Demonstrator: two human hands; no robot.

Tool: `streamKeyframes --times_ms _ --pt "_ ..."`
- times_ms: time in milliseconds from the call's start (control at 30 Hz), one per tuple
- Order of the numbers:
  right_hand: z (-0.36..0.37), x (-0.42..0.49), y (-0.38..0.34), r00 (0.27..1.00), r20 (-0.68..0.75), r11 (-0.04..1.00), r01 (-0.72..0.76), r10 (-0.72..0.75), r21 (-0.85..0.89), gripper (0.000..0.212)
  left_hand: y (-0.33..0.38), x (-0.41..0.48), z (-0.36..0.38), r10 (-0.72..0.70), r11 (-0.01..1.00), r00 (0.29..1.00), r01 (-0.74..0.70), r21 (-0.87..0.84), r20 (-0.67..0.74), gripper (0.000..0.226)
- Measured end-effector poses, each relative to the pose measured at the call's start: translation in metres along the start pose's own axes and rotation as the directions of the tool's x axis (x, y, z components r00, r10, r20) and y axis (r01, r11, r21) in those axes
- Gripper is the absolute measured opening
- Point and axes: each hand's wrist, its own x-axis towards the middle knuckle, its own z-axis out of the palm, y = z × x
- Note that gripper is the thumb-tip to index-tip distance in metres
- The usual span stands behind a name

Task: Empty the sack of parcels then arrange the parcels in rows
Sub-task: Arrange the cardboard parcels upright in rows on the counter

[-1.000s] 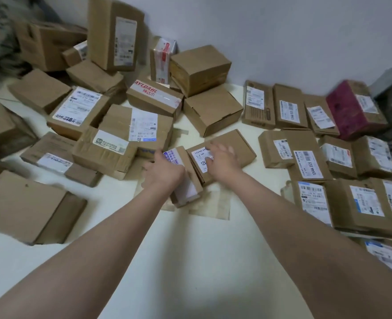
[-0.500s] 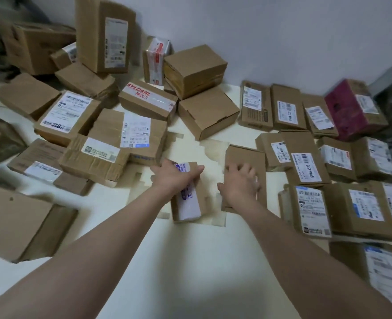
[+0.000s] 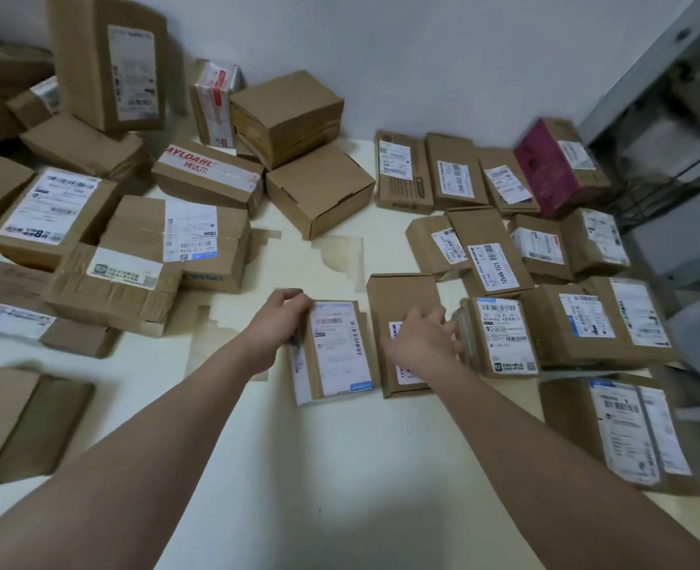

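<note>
Two small cardboard parcels lie side by side on the pale floor at the centre. My left hand (image 3: pixel 276 322) grips the left edge of the labelled parcel (image 3: pixel 340 349), which lies label up. My right hand (image 3: pixel 420 337) rests with curled fingers on the plain brown parcel (image 3: pixel 402 306), at its right edge, touching a film-wrapped parcel (image 3: pixel 500 337). To the right, several labelled parcels lie in rows (image 3: pixel 492 257), label up. A loose heap of unsorted boxes (image 3: pixel 175 236) fills the left. No sack is in view.
A white wall runs along the back. A dark red box (image 3: pixel 554 166) ends the far row. A metal shelf frame (image 3: pixel 669 117) stands at the right. A flat brown box (image 3: pixel 15 421) lies near left. Bare floor stretches below my arms.
Both hands have pulled the two parcels out of the heap toward the rows on the right. The left parcel has been turned flat, label up; the plain one now sits against the film-wrapped parcel.
</note>
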Motion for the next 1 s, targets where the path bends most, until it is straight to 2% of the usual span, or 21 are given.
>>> streamKeyframes --times_ms 67,100,133,167,233,267,367,433,533,600,667,800,900,1000 --pt "-0.006 0.000 0.001 0.979 -0.191 0.991 0.089 -0.069 0.096 0.045 -0.001 -0.001 0.000 -0.033 0.999 0.999 0.033 -0.024 -0.006 0.024" --pt "-0.008 -0.001 0.000 0.957 -0.261 0.968 0.179 -0.130 0.176 0.039 -0.002 -0.003 0.000 -0.050 0.999 0.999 0.050 -0.019 0.002 0.027" --pt "-0.010 -0.001 -0.003 0.950 -0.251 0.926 0.257 -0.188 0.278 0.036 -0.003 -0.003 0.001 -0.054 0.998 0.998 0.054 -0.011 0.012 0.033" --pt "-0.012 -0.005 -0.007 0.956 -0.165 0.874 0.290 -0.244 0.389 0.036 -0.005 -0.003 0.001 -0.045 0.999 0.999 0.045 -0.006 0.019 0.039" --pt "-0.008 -0.010 -0.018 0.934 0.062 0.792 0.261 -0.351 0.552 0.040 -0.006 -0.001 0.004 -0.010 1.000 1.000 0.010 -0.017 0.015 0.053" --pt "-0.005 -0.011 -0.022 0.919 0.084 0.775 0.273 -0.386 0.569 0.042 -0.005 0.002 0.006 0.011 0.999 1.000 -0.011 -0.039 0.002 0.059" --pt "-0.004 -0.006 -0.030 0.927 -0.119 0.745 0.359 -0.357 0.563 0.054 0.005 0.005 0.014 0.040 0.990 0.999 -0.040 -0.135 -0.006 0.075" --pt "-0.010 -0.001 -0.031 0.925 -0.185 0.787 0.380 -0.332 0.486 0.051 0.010 0.005 0.020 0.050 0.996 0.998 -0.048 -0.080 0.025 0.078" --pt "-0.016 0.000 -0.027 0.914 -0.087 0.841 0.400 -0.397 0.364 0.050 0.011 0.003 0.029 0.040 0.998 0.996 -0.044 0.047 0.084 0.078" --pt "-0.017 0.005 -0.025 0.919 -0.059 0.861 0.387 -0.391 0.329 0.045 0.012 0.006 0.031 0.027 0.995 0.996 -0.035 0.095 0.089 0.080" --pt "-0.023 0.015 -0.025 0.932 -0.135 0.873 0.363 -0.337 0.325 0.035 0.020 0.014 0.029 0.032 0.985 0.999 -0.038 0.168 0.037 0.085" --pt "-0.047 0.052 -0.039 0.910 -0.282 0.827 0.400 -0.305 0.396 0.034 0.051 0.043 0.021 0.239 0.904 0.954 -0.151 0.399 -0.180 0.096" --pt "-0.066 0.088 -0.057 0.917 -0.234 0.800 0.396 -0.322 0.450 0.043 0.081 0.067 0.013 0.345 0.833 0.909 -0.182 0.523 -0.234 0.103" --pt "-0.082 0.124 -0.077 0.926 -0.187 0.786 0.377 -0.328 0.490 0.052 0.110 0.101 0.006 0.383 0.752 0.887 -0.137 0.645 -0.258 0.110"
